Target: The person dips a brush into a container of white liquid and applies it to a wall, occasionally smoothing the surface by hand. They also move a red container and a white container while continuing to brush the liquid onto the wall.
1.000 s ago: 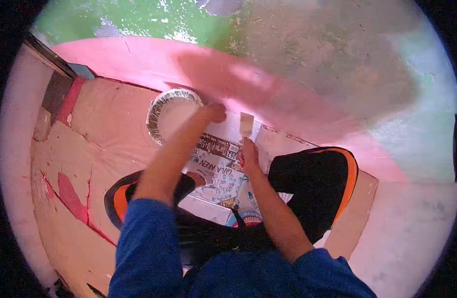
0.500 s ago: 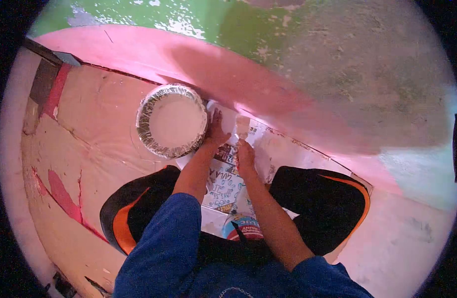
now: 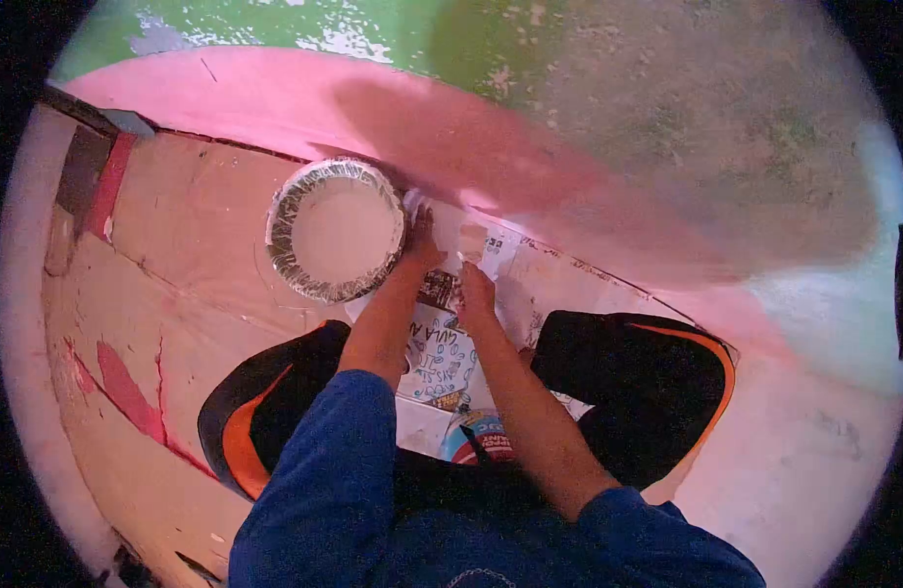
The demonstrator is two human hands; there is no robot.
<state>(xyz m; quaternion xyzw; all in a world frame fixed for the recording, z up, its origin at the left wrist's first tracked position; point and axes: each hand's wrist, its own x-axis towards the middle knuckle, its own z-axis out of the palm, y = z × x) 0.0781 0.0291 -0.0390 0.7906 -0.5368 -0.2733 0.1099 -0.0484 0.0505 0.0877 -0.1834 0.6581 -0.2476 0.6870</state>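
My right hand is closed around the handle of a paintbrush, its pale bristle end pointing toward the wall. Just to the left, my left hand lies with fingers apart beside the bucket, over a white printed sheet on the floor. A round bucket with a paint-streaked rim holds pale pinkish paint and stands left of my left hand. Between my legs a paint can with a blue and red label is partly hidden.
A wall painted pink and green, with peeling patches, rises ahead. The floor has pink stains and cracks. My bent knees in black and orange flank the sheet. A dark post stands far left.
Both hands and the brush appear slightly further left and up in the view. My right hand still holds the brush.
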